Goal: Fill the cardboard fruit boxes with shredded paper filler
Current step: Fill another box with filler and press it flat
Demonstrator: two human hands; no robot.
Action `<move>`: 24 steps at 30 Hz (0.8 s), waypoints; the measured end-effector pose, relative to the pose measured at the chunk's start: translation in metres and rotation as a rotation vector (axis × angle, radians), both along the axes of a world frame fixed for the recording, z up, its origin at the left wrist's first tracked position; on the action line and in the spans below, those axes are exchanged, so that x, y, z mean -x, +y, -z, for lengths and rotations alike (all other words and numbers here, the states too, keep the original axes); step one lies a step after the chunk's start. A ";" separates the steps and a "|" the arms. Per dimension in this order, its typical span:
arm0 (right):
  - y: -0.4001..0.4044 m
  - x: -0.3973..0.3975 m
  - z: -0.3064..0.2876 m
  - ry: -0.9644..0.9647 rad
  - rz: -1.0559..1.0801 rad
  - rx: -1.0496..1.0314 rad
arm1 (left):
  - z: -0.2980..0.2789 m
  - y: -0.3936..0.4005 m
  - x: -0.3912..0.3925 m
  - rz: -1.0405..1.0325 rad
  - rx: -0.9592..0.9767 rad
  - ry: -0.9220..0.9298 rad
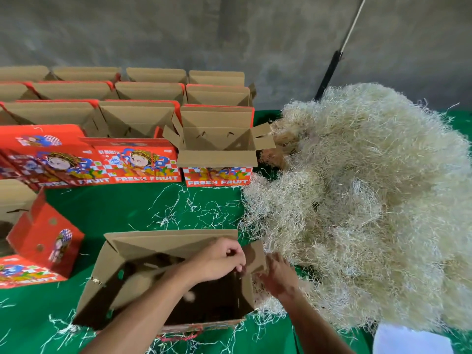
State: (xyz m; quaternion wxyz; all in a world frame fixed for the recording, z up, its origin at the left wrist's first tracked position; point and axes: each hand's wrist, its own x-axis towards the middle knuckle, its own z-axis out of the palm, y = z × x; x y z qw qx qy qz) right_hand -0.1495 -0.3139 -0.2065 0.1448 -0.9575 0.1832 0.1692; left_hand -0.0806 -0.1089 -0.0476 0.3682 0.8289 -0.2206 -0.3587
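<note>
From the head camera, an open cardboard box (163,282) stands at the near edge of a table covered in green cloth (132,208), its flaps spread and its inside dark, with no filler plainly showing in it. The left hand (219,259) reaches across the box to its right side, fingers curled and pinching the top of the right flap (252,256). The right hand (278,274) is just outside that same flap, at the foot of the heap; it is blurred, so whether it is wide, narrow or holding anything cannot be told.

A big heap of pale shredded paper (370,200) fills the right side of the table, touching the box's right wall. Loose strands (178,210) lie scattered on the cloth in the middle and along the near edge.

Rows of open red fruit boxes (138,116) printed "FRESH FRUIT" stand toward the far left of the table, the nearest right one (217,154) beside the heap. Another red box (46,238) lies tilted at the left edge. A dark pole (329,72) leans behind the heap against a grey wall.
</note>
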 end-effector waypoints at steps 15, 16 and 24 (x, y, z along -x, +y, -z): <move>-0.052 -0.060 -0.108 -0.377 0.075 0.253 | -0.039 -0.016 -0.001 0.039 0.013 -0.267; -0.058 -0.069 -0.112 -0.391 0.092 0.245 | -0.045 -0.021 -0.003 0.030 0.051 -0.273; -0.112 -0.135 -0.112 -0.317 0.161 0.163 | -0.062 -0.070 -0.049 0.001 0.190 -0.437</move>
